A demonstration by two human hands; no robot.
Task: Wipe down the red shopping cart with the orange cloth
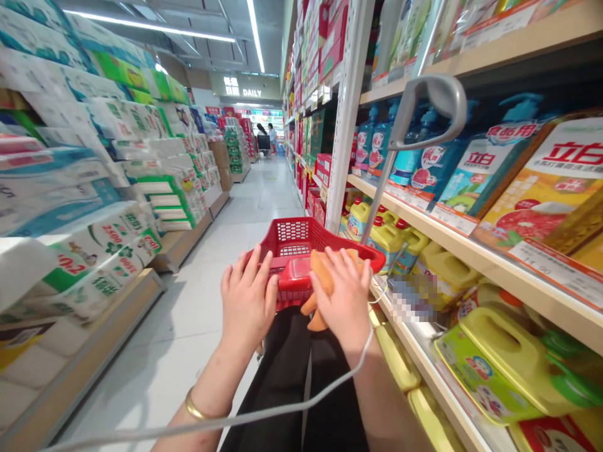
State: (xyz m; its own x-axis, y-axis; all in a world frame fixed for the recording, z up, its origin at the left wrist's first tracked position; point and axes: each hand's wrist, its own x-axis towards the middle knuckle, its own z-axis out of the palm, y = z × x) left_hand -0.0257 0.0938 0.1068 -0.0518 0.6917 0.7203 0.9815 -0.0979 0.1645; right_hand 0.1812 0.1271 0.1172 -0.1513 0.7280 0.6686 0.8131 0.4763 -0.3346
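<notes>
A red plastic shopping basket (301, 233) with perforated walls is in front of my legs. My left hand (249, 295) lies over its near rim at the left, fingers stretched and spread. On the right part of that rim, my right hand (343, 289) holds an orange cloth (322, 273) against the plastic; folds of it hang below the palm. A grey loop handle (428, 113) on a thin metal rod rises at the basket's right side. A white cable (282, 411) crosses in front of both forearms.
Packs of tissue paper (108, 251) are stacked along the left. On the right, shelves (532, 232) hold detergent bottles (518, 364) and pump bottles (431, 163). A blurred-out object (414, 298) lies on the lower shelf. The tiled aisle (264, 188) runs ahead towards two distant people (267, 133).
</notes>
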